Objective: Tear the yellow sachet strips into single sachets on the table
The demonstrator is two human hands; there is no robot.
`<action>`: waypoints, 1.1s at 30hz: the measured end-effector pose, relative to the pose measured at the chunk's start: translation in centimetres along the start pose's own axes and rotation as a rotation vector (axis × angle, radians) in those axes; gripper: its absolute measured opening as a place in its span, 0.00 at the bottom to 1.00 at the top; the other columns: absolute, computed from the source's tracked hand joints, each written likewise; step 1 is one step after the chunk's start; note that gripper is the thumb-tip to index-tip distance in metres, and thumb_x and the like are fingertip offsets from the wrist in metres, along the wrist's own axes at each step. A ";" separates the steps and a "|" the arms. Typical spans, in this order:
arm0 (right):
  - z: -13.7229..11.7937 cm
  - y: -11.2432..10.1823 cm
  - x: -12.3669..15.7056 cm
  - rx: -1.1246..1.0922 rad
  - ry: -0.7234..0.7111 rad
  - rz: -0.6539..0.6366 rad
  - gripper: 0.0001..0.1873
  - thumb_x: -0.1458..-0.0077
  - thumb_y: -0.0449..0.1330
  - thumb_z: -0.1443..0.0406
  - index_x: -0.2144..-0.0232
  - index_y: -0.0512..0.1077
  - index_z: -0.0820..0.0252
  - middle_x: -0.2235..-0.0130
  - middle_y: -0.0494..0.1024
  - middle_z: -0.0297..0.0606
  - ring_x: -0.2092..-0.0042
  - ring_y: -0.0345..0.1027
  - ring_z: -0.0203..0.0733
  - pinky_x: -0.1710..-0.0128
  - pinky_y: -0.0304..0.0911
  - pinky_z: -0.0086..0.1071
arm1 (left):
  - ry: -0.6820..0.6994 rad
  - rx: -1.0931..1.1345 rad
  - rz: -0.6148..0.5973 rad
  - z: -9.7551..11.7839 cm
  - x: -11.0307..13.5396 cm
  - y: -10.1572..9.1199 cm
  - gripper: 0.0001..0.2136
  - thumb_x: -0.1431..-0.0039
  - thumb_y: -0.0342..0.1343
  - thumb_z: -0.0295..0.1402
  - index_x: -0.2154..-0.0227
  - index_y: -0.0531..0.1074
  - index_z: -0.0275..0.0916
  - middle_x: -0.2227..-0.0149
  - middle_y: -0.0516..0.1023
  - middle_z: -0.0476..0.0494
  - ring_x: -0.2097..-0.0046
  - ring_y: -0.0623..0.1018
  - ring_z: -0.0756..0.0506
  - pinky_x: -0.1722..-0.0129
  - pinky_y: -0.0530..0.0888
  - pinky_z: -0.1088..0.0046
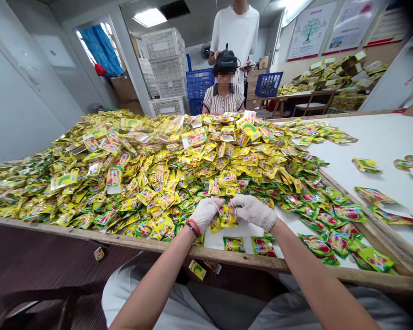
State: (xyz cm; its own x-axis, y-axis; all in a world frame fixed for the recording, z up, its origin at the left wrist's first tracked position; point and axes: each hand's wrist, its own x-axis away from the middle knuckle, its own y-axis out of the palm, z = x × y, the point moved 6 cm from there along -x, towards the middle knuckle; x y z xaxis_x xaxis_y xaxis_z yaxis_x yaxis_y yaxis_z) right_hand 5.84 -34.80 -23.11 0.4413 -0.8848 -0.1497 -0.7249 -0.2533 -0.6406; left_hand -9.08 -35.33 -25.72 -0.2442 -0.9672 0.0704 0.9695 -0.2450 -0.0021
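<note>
Both my hands wear white knit gloves. My left hand (205, 211) and my right hand (253, 211) meet over the near edge of the table, fingers closed on a few yellow sachets (226, 217) held between them. A huge heap of yellow and green sachets (151, 160) covers the white table top (375, 137) just beyond my hands. Two green sachets (234, 244) lie flat on the table below my hands.
A wooden rim (124, 238) edges the table. Green sachets (333, 229) are spread to my right. A seated person (224, 94) faces me across the heap, another stands behind. Crates (165, 59), boxes and a second loaded table stand at the back. A few sachets (197, 268) lie on the floor.
</note>
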 end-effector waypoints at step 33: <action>0.8 -0.3 -1.0 -0.734 0.246 0.338 0.22 0.57 0.64 0.56 0.58 0.69 0.57 0.66 0.76 0.35 0.77 0.63 0.34 0.78 0.61 0.30 | 0.312 -0.316 0.483 13.3 -10.4 -7.6 0.13 0.43 0.53 0.35 0.56 0.62 0.39 0.53 0.73 0.36 0.58 0.75 0.42 0.58 0.72 0.64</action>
State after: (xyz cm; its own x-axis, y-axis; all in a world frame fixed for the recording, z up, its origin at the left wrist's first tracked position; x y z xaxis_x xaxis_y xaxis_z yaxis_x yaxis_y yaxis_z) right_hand 6.06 -33.47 -23.37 0.0726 -0.9971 -0.0227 -0.9945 -0.0741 0.0736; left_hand -13.62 -22.48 -13.12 0.1765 -0.9361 -0.3041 0.9307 0.2593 -0.2579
